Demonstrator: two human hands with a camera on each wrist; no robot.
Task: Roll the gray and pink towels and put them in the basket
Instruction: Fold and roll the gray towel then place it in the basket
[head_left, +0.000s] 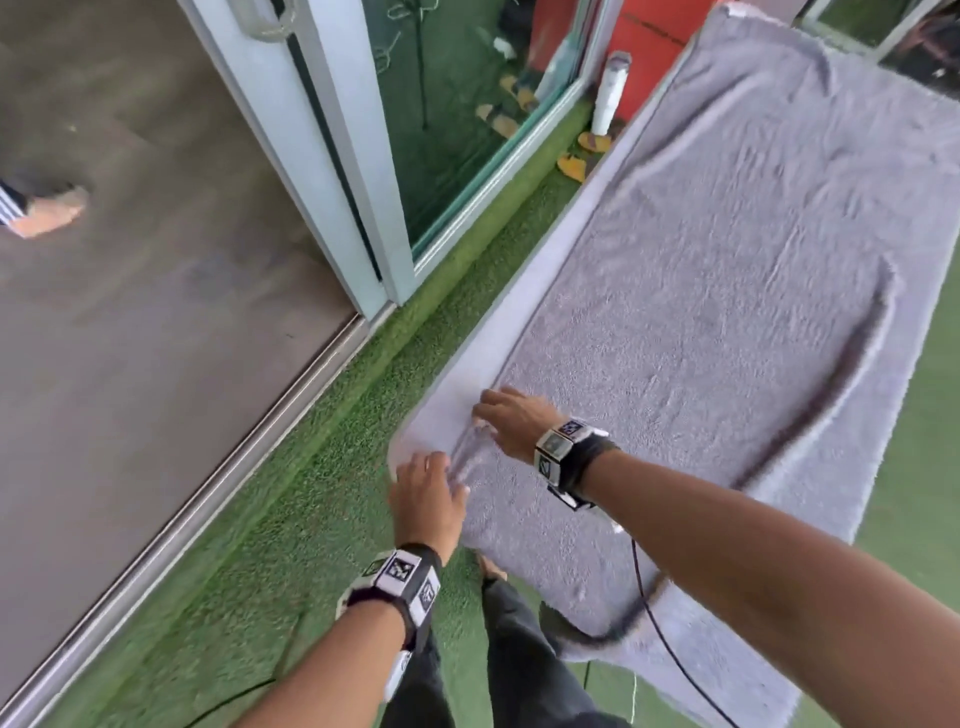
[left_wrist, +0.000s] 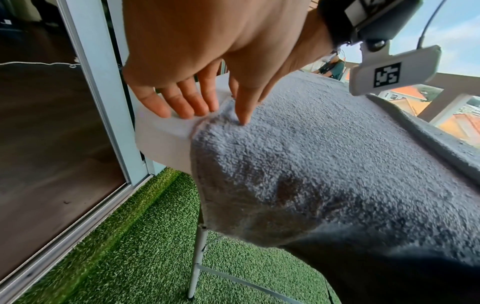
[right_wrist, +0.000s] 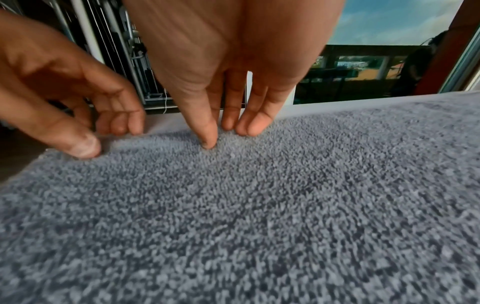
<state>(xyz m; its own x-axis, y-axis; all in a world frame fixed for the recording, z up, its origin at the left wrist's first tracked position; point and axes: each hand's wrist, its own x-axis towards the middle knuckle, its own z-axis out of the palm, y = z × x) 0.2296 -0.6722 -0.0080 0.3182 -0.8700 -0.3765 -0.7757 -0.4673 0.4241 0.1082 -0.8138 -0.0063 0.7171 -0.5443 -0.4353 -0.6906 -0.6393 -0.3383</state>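
Head view: gray towel (head_left: 727, 291) spread flat along the white worktop (head_left: 524, 306), near end hanging over the edge, one long crease across it; left hand (head_left: 428, 493) and right hand (head_left: 511, 421) both laid at the towel's near left corner, fingers (head_left: 485, 402) straight and lightly spread; no roll begun, by my judgement only the corner being squared; pink towel and basket nowhere in view, so nearly the whole task remains.

Left wrist view: left fingers (left_wrist: 182, 102) extended side by side on bare worktop just beside the towel hem, thumb tip pressing the pile; only here, the towel's overhang and the worktop's metal legs (left_wrist: 197, 261) on artificial grass (left_wrist: 124, 246).

Right wrist view: right fingers (right_wrist: 249, 121) held close together, tips pressing the towel near its far hem; left hand at frame left, fingers bent, thumb on the cloth, pinch uncertain; only here, the terry pile lying flat, unlifted.
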